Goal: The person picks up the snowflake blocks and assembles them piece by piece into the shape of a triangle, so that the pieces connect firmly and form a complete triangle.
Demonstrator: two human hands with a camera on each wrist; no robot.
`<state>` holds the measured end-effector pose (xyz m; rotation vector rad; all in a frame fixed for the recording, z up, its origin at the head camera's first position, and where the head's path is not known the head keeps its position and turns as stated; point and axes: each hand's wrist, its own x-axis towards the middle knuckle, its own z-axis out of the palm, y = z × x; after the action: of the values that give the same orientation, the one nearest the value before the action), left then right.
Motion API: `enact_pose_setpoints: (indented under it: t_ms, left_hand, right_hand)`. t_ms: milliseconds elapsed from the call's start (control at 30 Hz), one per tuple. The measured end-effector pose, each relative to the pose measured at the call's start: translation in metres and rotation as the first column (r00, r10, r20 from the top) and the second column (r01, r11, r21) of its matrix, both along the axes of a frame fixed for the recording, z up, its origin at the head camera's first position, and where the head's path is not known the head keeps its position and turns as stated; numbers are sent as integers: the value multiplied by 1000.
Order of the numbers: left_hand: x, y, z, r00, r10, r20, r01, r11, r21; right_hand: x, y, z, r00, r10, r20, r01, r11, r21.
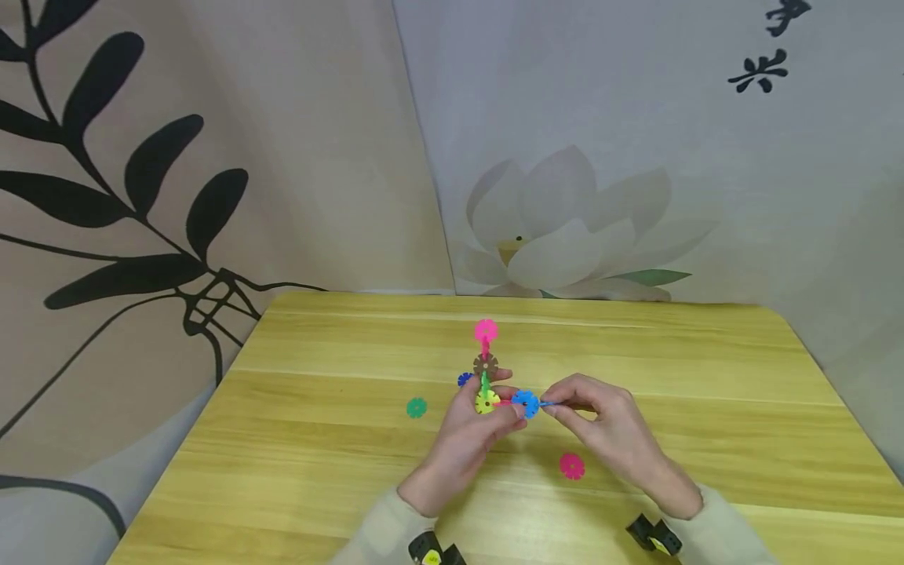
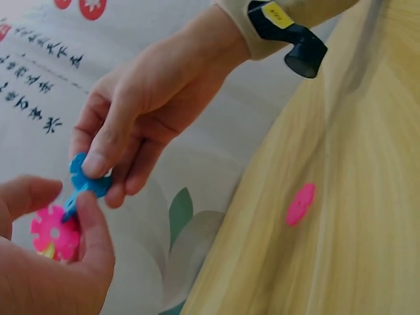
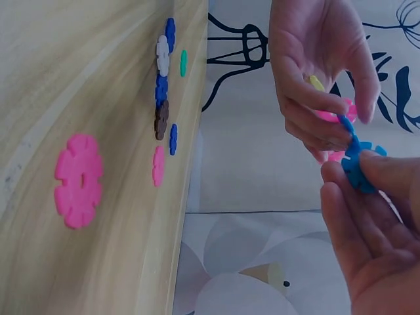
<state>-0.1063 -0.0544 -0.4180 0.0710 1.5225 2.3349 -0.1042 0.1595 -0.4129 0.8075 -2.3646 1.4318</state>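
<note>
My left hand grips a chain of interlocking snowflake discs. A pink disc tops it, followed by a brown disc, a green disc seen edge-on and a yellow disc. A pink link runs sideways from the yellow one to a blue disc at my left thumb tip. My right hand pinches another blue disc between thumb and fingers, edge-on in the head view, meeting the first blue one. Left fingers hide part of the chain in the right wrist view.
On the wooden table lie a pink disc below my right hand and a green disc to the left. A dark blue disc shows behind my left hand. The right wrist view adds a white disc among others.
</note>
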Motion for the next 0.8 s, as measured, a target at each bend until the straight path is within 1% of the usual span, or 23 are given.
enact_pose_setpoints:
  t_ms: [100,167,233,300,533,667,800]
  left_hand:
    - [2,4,0,997,65,-36,-69,993,-99]
    - [2,6,0,994,94,-64,-103,983,-153]
    - [3,8,0,990,112,-86,-127,974,-190]
    - [4,9,0,988,118,-96,-136,969,-207]
    - [6,10,1,988,116,-106,-137,967,-215]
    - [7,10,1,990,89,-106,-109,975,-195]
    - [6,10,2,991,71,-113,-91,979,-182]
  right_hand:
    - [1,-1,0,998,10,-67,-11,1000,-14]
    - [1,-2,0,993,15,-118,-18,1000,-22]
    - [1,-3,-1,985,22,-170,-28,999,-33]
    - [1,-3,-1,979,26,-200,-35,999,-40]
    - [0,-1,-5,966,66,-250,-83,995,-58]
    - [-1,1,-6,954,106,-279,-123,991,-45]
    - [-3,0,-6,949,111,-296,-123,992,-20]
